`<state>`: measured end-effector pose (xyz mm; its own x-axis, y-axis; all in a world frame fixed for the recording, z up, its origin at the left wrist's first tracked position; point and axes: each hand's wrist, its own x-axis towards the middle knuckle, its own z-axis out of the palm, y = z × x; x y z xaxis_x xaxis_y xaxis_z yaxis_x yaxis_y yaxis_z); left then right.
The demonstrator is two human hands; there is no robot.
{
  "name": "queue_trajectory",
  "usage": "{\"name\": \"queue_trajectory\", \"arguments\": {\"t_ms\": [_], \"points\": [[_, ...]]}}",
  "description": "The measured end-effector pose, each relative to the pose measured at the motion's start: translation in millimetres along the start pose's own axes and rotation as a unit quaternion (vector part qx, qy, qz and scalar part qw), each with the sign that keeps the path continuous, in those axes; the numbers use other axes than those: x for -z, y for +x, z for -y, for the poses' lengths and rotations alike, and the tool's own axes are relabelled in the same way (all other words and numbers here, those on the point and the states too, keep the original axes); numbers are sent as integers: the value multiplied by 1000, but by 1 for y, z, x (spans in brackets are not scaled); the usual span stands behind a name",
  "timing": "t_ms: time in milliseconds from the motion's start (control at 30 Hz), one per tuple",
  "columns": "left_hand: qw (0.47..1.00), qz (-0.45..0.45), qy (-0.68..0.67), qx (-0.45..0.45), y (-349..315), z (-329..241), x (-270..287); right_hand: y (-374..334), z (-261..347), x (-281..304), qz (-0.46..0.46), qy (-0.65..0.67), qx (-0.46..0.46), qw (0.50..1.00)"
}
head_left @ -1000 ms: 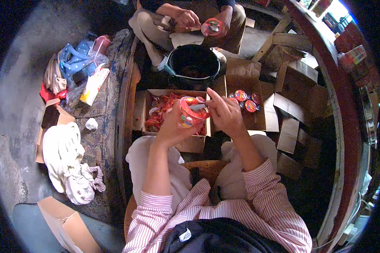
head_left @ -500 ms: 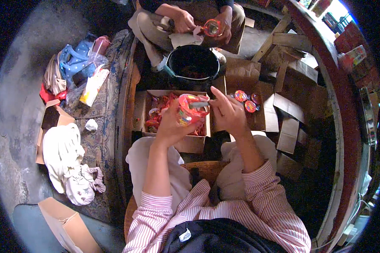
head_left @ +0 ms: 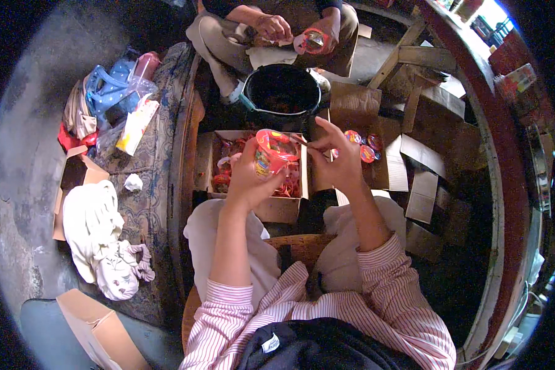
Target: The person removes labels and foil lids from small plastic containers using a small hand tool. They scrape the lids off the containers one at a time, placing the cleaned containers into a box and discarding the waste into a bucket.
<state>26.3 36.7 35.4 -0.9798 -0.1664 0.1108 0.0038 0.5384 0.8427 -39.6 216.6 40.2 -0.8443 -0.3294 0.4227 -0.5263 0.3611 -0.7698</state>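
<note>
My left hand [head_left: 248,179] is wrapped round a red plastic cup [head_left: 270,161] with a colourful printed side, its open mouth tilted toward my right. Close by the cup's rim, my right hand [head_left: 340,161] pinches a thin blade-like tool [head_left: 304,143] between thumb and forefinger, the other fingers raised. Only a narrow part of that tool shows, so its exact kind is unclear. Beneath both hands stands a cardboard box [head_left: 279,212] filled with red plastic pieces [head_left: 223,180].
A black bucket [head_left: 249,106] stands ahead, before a seated co-worker whose hand [head_left: 330,38] holds a similar red cup. To the right, several printed cups [head_left: 368,154] lie by open cardboard flaps [head_left: 420,157]. Clothes [head_left: 92,216] and bags [head_left: 112,83] cover the patterned seat at left.
The cup has tipped, its mouth turning more toward my right. My right hand has drawn slightly up and right, and the tool no longer lies across the cup's mouth.
</note>
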Motion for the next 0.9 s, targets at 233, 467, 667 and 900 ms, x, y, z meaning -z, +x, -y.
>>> {"name": "queue_trajectory", "arguments": {"t_ms": [233, 467, 667, 900], "points": [[998, -21, -1, -67, 3, 5, 2, -1, 5, 2, -27, -41, 111, 993], [998, -9, 23, -63, 4, 7, 2, -3, 4, -9, -107, 50, 15, 993], [994, -13, 71, -76, 4, 7, -1, 0, -14, -8, -25, 59, -3, 998], [979, -53, 130, -150, 3, 4, 0, 2, 7, -10, -28, -39, 65, 997]]}}
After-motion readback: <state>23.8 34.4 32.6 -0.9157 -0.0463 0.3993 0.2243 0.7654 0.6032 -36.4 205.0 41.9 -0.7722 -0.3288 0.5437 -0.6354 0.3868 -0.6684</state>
